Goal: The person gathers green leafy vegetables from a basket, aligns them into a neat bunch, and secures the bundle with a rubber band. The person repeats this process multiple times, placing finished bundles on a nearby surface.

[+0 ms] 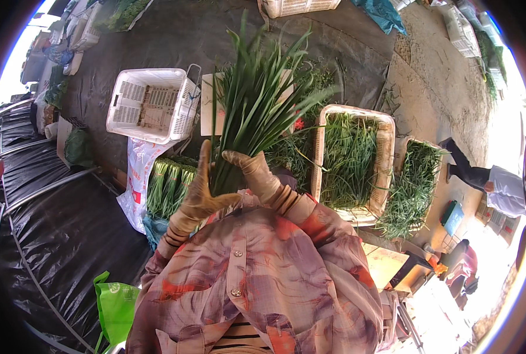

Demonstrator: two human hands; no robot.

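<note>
A big bunch of garlic chives (254, 97), with long flat green leaves, stands up in front of my chest and fans out at the top. My gloved right hand (256, 172) is closed around its lower part from the right side. On the other side, my gloved left hand (201, 192) has its fingers straight and thumb spread wide, next to the bunch's base. The lower ends of the bunch are partly hidden between my hands. Behind the leaves shows a pale board (207, 112).
A white plastic crate (112, 115) stands ahead on the left. Tied green bundles (167, 184) lie near my left arm, beside a white printed sack (138, 171). On the right are a crate (388, 171) of loose greens and another heap (416, 183). Two people are at far right.
</note>
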